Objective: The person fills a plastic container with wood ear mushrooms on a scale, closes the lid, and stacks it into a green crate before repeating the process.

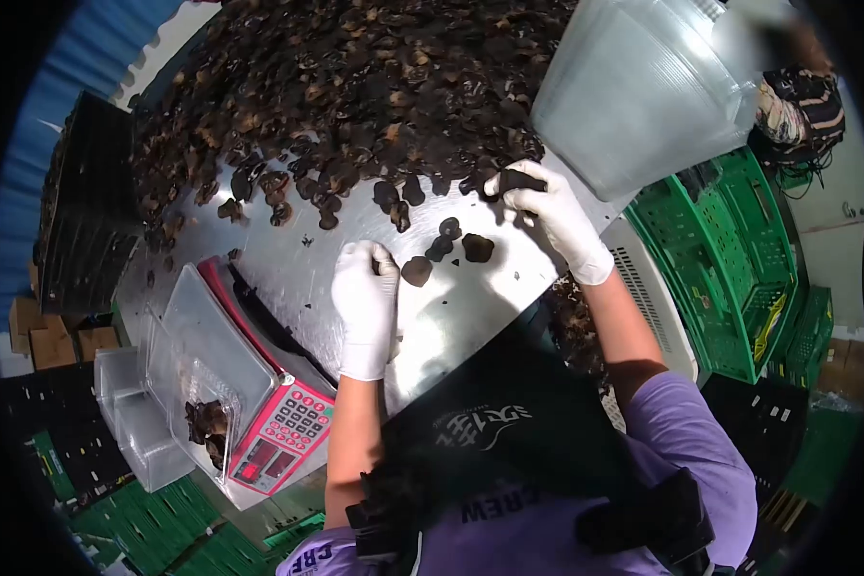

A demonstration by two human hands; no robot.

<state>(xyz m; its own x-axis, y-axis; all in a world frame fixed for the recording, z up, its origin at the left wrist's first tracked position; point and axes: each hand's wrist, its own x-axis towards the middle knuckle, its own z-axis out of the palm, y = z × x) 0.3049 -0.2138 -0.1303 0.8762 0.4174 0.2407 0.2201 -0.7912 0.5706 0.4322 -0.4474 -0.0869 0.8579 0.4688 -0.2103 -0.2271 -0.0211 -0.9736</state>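
Note:
A large heap of dark brown wood ear mushrooms [355,86] covers the far part of the metal table [442,326]. My right hand [552,206], in a white glove, has its fingers closed on dark mushroom pieces [520,181] at the heap's near edge. Also gloved in white, my left hand [363,293] is curled closed over the table, with a dark mushroom piece [384,259] showing between thumb and fingers. Between the hands lie several loose mushrooms [478,249] on the bare metal.
To the left, a red digital scale [283,432] carries a clear plastic container [206,408] with mushrooms in it. Stacked translucent tubs [648,106] stand at the far right. Green crates [720,269] are beyond the table's right edge, and black trays [86,211] are stacked at left.

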